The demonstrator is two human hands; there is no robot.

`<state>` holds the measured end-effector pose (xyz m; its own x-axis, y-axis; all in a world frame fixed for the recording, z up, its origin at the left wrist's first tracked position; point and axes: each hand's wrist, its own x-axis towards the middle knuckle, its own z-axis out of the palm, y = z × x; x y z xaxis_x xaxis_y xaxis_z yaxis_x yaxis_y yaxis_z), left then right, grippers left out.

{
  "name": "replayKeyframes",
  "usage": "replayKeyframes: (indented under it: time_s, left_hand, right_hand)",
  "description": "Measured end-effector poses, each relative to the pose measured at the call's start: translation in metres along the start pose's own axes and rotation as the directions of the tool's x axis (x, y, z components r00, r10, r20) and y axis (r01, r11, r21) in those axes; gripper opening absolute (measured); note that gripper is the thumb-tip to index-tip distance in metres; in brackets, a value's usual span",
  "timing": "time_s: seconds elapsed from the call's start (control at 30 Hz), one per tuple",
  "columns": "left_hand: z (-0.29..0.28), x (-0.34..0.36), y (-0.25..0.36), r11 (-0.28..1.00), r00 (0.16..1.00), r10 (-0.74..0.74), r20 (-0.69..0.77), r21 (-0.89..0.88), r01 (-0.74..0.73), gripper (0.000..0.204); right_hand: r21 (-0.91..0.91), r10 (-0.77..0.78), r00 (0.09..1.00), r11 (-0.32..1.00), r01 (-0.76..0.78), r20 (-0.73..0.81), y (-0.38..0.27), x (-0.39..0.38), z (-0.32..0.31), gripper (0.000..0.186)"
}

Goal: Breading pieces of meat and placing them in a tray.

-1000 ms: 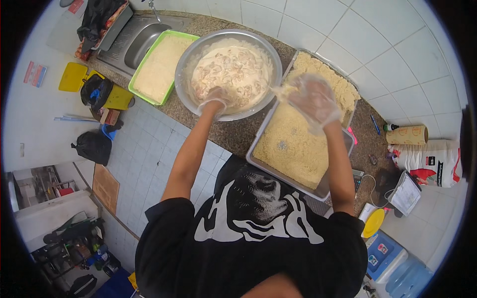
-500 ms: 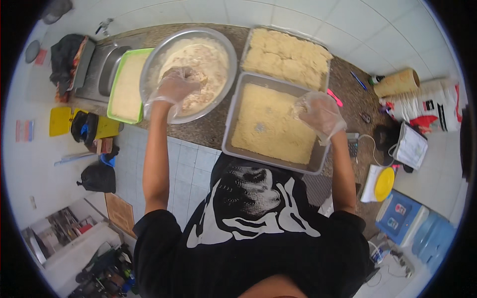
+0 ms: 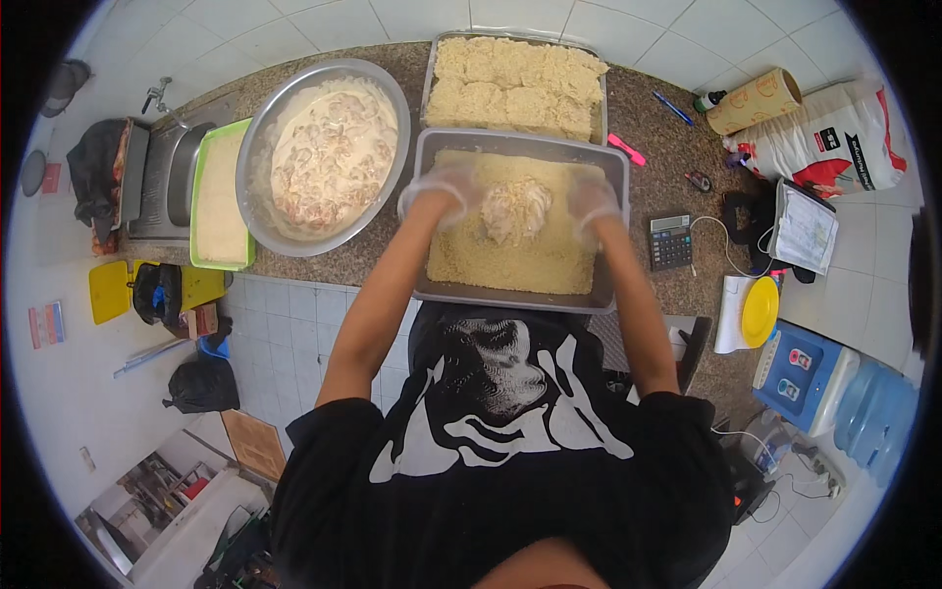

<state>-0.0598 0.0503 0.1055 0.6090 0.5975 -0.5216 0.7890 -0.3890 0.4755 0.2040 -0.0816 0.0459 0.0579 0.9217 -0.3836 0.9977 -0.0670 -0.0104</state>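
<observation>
A grey rectangular tray point(image 3: 510, 299) holds a layer of pale yellow breadcrumbs point(image 3: 491, 265). On the crumbs, near the middle, rests a wet, batter-coated lump of meat point(image 3: 515, 209). My left hand point(image 3: 449, 189), in a clear plastic glove, is over the crumbs left of the lump. Opposite it, my gloved right hand point(image 3: 594, 201) is at the tray's right side. Both hands are apart from the lump, and motion smears their fingers. To the left stands a large metal bowl point(image 3: 257, 221) with meat pieces in creamy batter point(image 3: 334, 162).
Behind the grey tray sits another tray with crumb-coated pieces point(image 3: 520, 88). A green tray point(image 3: 199, 231) of crumbs stands between bowl and sink point(image 3: 182, 182). On the right lie a pink marker point(image 3: 626, 149), a blue pen point(image 3: 673, 108), a calculator point(image 3: 671, 242) and a large roll point(image 3: 754, 101).
My left hand has moved from the bowl to the grey tray. A batter-coated lump now lies on the crumbs. The whole view has shifted slightly.
</observation>
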Motion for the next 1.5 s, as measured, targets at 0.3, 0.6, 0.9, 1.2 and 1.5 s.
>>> replayKeyframes:
  time_s: [0.3, 0.6, 0.9, 1.2, 1.5]
  left_hand:
    - [0.172, -0.011, 0.001, 0.849, 0.932, -0.210, 0.295, -0.419, 0.323, 0.051]
    - [0.108, 0.026, 0.012, 0.983, 0.892, 0.148, -0.427, -0.033, -0.179, 0.056]
    - [0.105, 0.025, 0.009, 0.901, 0.974, 0.226, -0.006, 0.382, -0.206, 0.069]
    - [0.064, 0.040, -0.019, 0.951, 0.958, 0.185, 0.221, 0.205, -0.231, 0.071]
    - [0.049, 0.011, 0.013, 0.985, 0.984, 0.172, 0.051, -0.023, -0.171, 0.071]
  right_hand:
    - [0.591, 0.227, 0.728, 0.453, -0.667, 0.647, -0.069, -0.084, 0.043, 0.055]
    - [0.381, 0.405, 0.907, 0.825, -0.418, 0.118, -0.075, 0.009, 0.031, 0.054]
    - [0.248, 0.264, 0.959, 0.940, -0.234, -0.098, -0.085, 0.015, 0.047, 0.068]
    - [0.426, -0.066, 0.976, 0.904, -0.030, 0.208, -0.029, 0.015, -0.001, 0.082]
    - [0.761, -0.057, 0.995, 0.641, 0.103, -0.087, -0.049, -0.019, 0.015, 0.069]
